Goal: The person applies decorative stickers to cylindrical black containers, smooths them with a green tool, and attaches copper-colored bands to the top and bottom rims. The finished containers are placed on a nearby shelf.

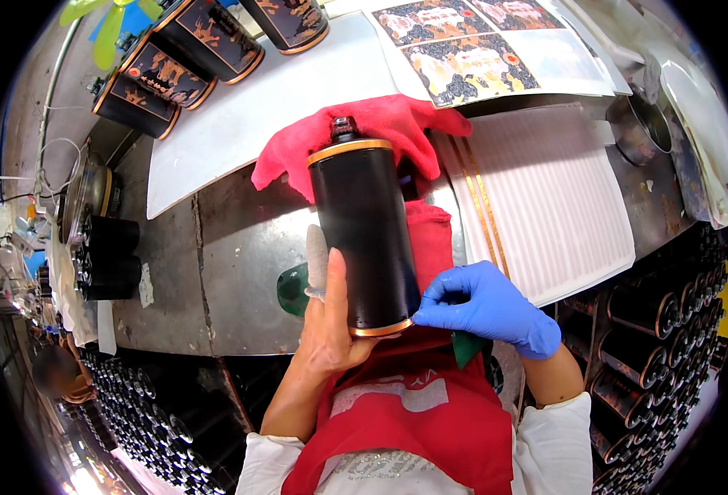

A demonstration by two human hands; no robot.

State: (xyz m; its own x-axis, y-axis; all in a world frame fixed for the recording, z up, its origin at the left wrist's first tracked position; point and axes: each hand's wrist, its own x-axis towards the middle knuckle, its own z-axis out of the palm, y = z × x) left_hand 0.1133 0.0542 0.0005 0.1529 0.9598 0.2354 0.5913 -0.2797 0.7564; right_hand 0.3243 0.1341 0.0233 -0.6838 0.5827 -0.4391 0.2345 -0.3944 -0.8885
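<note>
A black bottle (364,239) with a dark neck and a gold band round its shoulder tilts away from me, its base toward my body. My left hand (331,338) is wrapped round its lower left side and base, a white finger cot (317,256) on one finger. In a blue glove, my right hand (488,305) pinches at the right end of the gold strip (376,330) along the base edge; its fingertips touch the bottle there. Behind the bottle's top lies a crumpled red cloth (286,148).
Decorated black bottles (207,41) stand at the far left on a white board (298,95). Printed sheets (463,66) lie at the back. A pale ribbed sheet (546,198) with gold strips (484,206) is at right, near a metal cup (640,128). Racked bottles (645,318) fill the lower sides.
</note>
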